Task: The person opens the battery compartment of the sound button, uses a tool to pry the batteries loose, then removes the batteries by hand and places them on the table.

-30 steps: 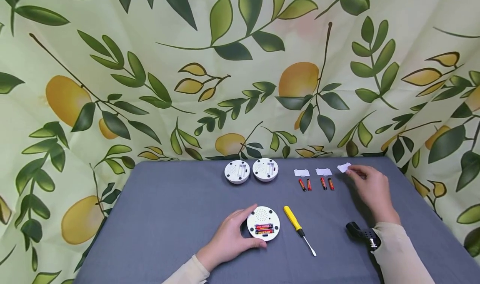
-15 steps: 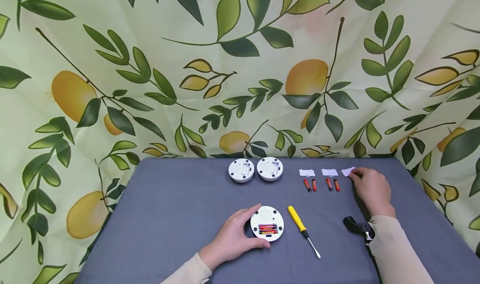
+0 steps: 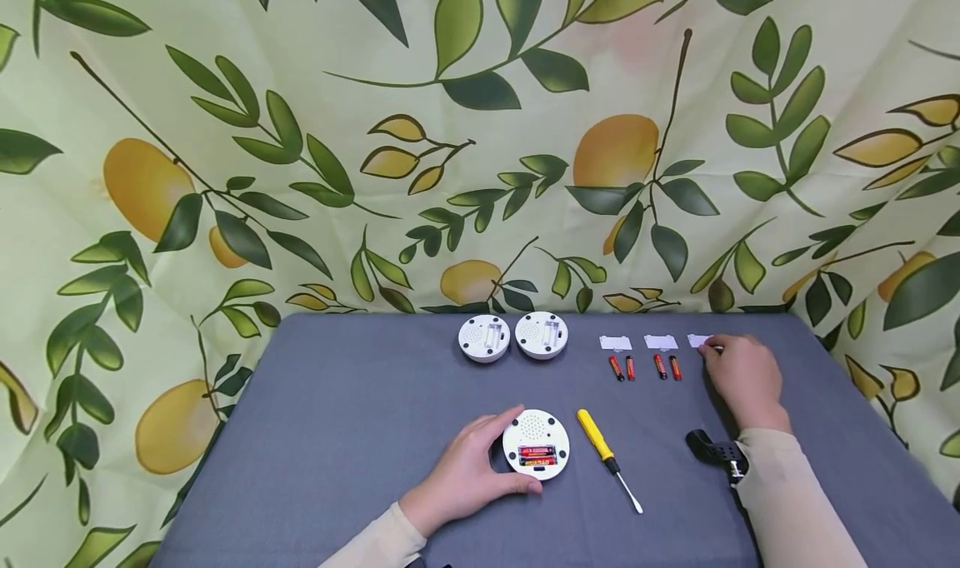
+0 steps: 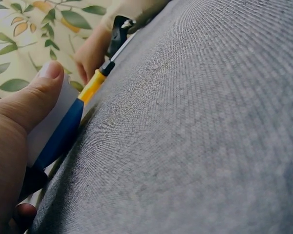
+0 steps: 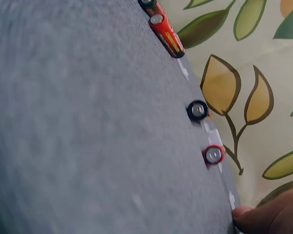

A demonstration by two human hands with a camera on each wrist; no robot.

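My left hand (image 3: 467, 475) grips a round white device (image 3: 534, 424) between thumb and fingers near the table's front. Its underside faces up, with small black feet and speaker holes, and two red batteries (image 3: 537, 455) lie in the uncovered compartment. In the left wrist view the device's lower body (image 4: 63, 134) shows blue. At the far right of the table, my right hand (image 3: 746, 378) pinches the edge of a small white battery cover (image 3: 697, 340); part of the cover is hidden behind the fingers. The right wrist view shows a fingertip (image 5: 244, 217) down at table level.
Two more white devices (image 3: 483, 338) (image 3: 542, 335) stand at the back, their compartments without batteries. Two white covers (image 3: 615, 343) (image 3: 661, 342) lie in a row, with pairs of red batteries (image 3: 622, 368) (image 3: 667, 367) before them. A yellow-handled screwdriver (image 3: 596, 436) lies right of the held device.
My right hand has lowered the cover to the table, in line with the other two, and turned it straighter. The left hand stays on the device; the head view has shifted slightly.
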